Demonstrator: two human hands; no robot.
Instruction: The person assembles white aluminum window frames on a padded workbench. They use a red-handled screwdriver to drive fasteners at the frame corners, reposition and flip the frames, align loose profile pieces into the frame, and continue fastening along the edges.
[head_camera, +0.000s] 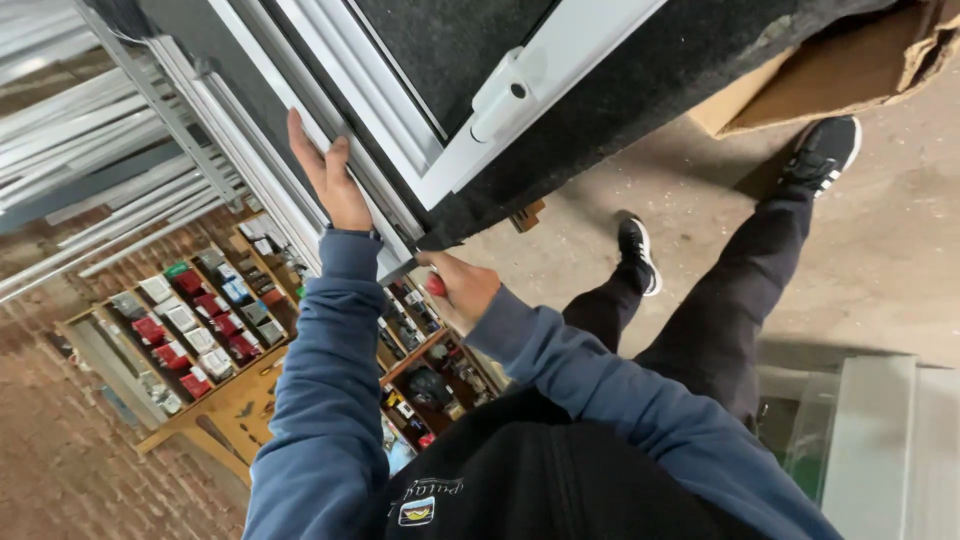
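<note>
Hands at work on a white window frame (440, 150) lying on a dark felt-topped desk (640, 110): the left hand (335, 175) lies flat and released against the frame's edge, steadying it, while the right hand (460, 285) clenches a red-handled tool (436, 284) at the near corner. Below, a wooden tray (250, 400) holds small red and white boxes (195, 330).

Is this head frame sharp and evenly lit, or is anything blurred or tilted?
Head view: daylight is soft and even, no hard glare; the left hand on the white window frame is sharp, the right hand slightly soft; the whole scene is strongly tilted, with wide-angle stretching at the edges.
</note>
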